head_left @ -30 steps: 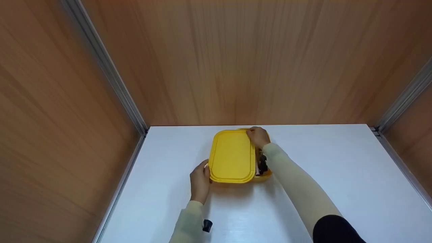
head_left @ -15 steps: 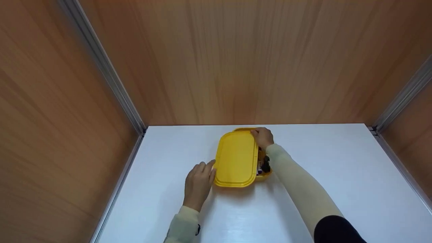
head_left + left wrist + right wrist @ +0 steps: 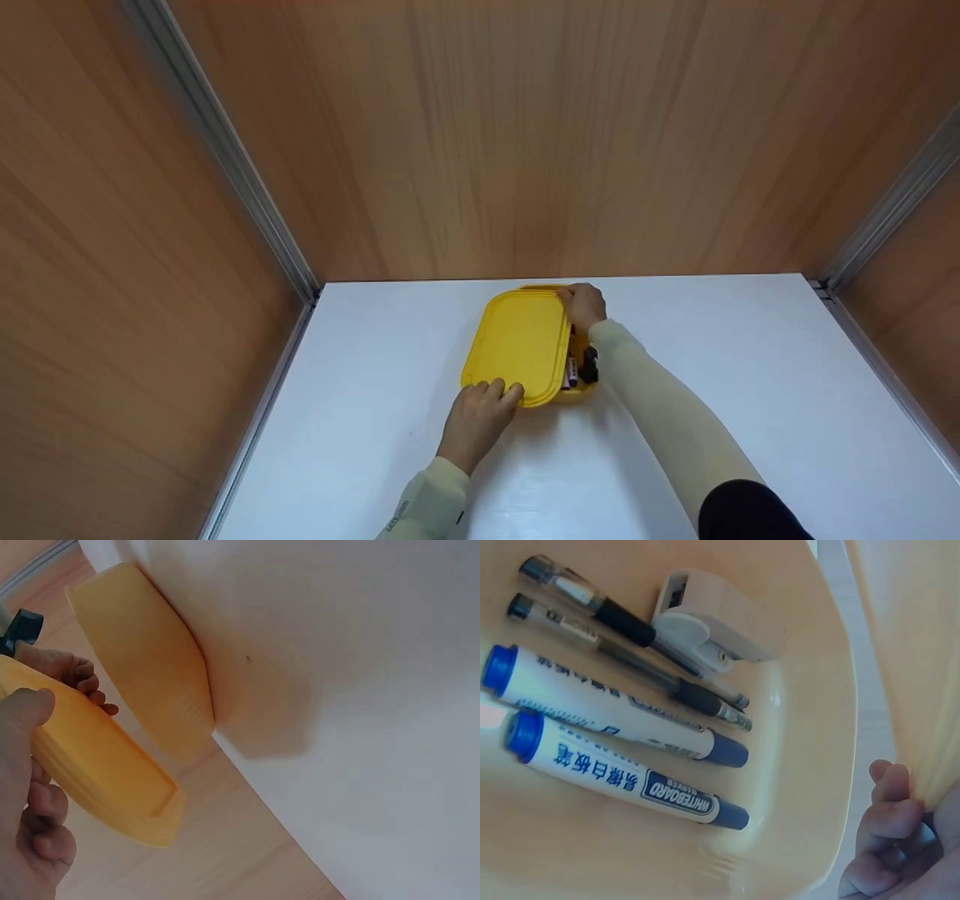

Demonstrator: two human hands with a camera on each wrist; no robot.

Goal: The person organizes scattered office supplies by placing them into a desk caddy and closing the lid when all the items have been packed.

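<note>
while i watch from the head view, my left hand (image 3: 478, 416) grips the near left corner of the yellow lid (image 3: 517, 346), fingers curled over its edge and the thumb underneath, as the left wrist view also shows with the thumb pressed on the lid's (image 3: 90, 757) rim. my right hand (image 3: 583, 306) holds the lid's far right corner, its fingers (image 3: 885, 821) curled round the rim in the right wrist view. the lid sits over the yellow box (image 3: 581, 390), shifted to the left so that a strip of the box's right side is uncovered, and i cannot tell whether the lid touches the box's rim or is lifted just above it. the box rests on the white tabletop (image 3: 750, 360), near the back wooden wall (image 3: 525, 135), about midway between the two side walls. inside the box (image 3: 810, 765), the right wrist view shows two whiteboard markers (image 3: 622, 765) with blue caps lying side by side, two black pens (image 3: 630, 652) just beside them, and a small white stapler (image 3: 720, 619) touching the pens' tips at the box's end. both forearms wear pale sleeves (image 3: 660, 405), and a small black device (image 3: 589, 364) sits at the right wrist.
</note>
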